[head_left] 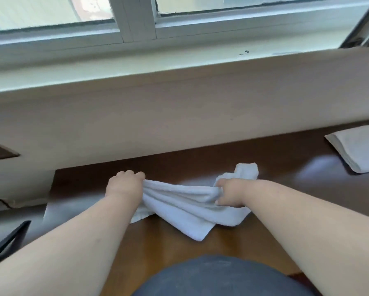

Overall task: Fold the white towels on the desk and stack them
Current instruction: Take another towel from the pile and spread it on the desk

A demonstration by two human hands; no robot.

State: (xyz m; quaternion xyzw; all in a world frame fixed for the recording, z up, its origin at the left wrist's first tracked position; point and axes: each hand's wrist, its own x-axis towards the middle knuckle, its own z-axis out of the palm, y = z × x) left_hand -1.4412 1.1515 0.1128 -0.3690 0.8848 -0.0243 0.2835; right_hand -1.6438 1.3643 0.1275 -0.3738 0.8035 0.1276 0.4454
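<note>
A person is leaning over a dark brown desk (pixel 286 165) that is standing against a beige wall (pixel 179 116) under a window (pixel 136 20), and both bare forearms are reaching forward from the bottom corners of the view. The left hand (pixel 124 184) is closing its fingers around one bunched end of a white towel (pixel 185 208), with the knuckles facing up. The right hand (pixel 230 194) is gripping the other end, with fingers curling into the cloth and the thumb pressing on top. The towel is stretching between the two hands in soft gathered ridges, raised slightly there, while its lower part is draping down and lying on the desk toward the person, ending in a loose corner. A small crumpled tip of the same cloth is sticking up just beyond the right hand. Well apart from this, at the far right edge of the desk, a folded towel (pixel 358 148) is lying flat as a neat rectangle. A dark socket plate (pixel 0 151) is showing on the wall at the far left. Blue-grey clothing is filling the bottom centre of the view.
</note>
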